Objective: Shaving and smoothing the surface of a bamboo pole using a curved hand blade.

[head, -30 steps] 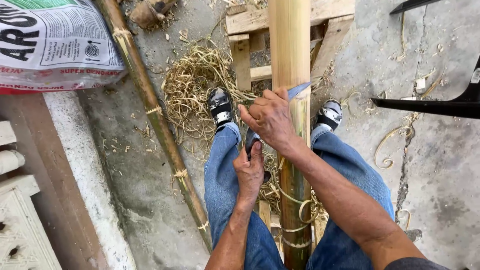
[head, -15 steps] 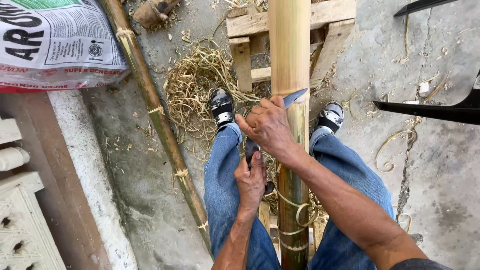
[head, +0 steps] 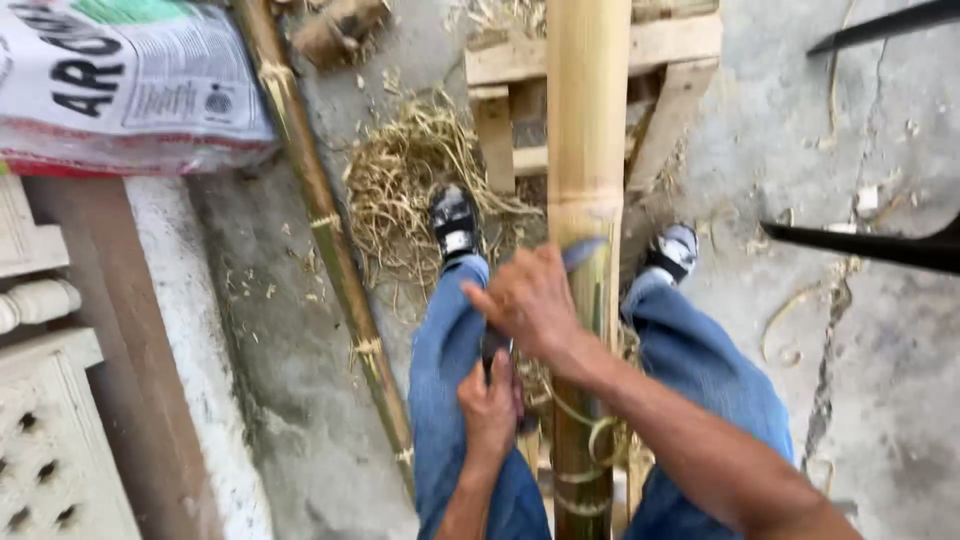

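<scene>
Rough concrete floor (head: 880,330) carries a printed sack (head: 120,85) and a thin bamboo pole (head: 330,250) on the left, then the left hand (head: 492,405) closed around a knife handle and the right hand (head: 530,300) pressing the blade (head: 582,254) against the thick upright bamboo pole (head: 585,130) between the knees.

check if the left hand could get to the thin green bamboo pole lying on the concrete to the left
Probably yes. The left hand is gripping a dark handle by the thick yellow bamboo pole; the thin green bamboo pole lies just beyond the left knee, with nothing between.
</scene>
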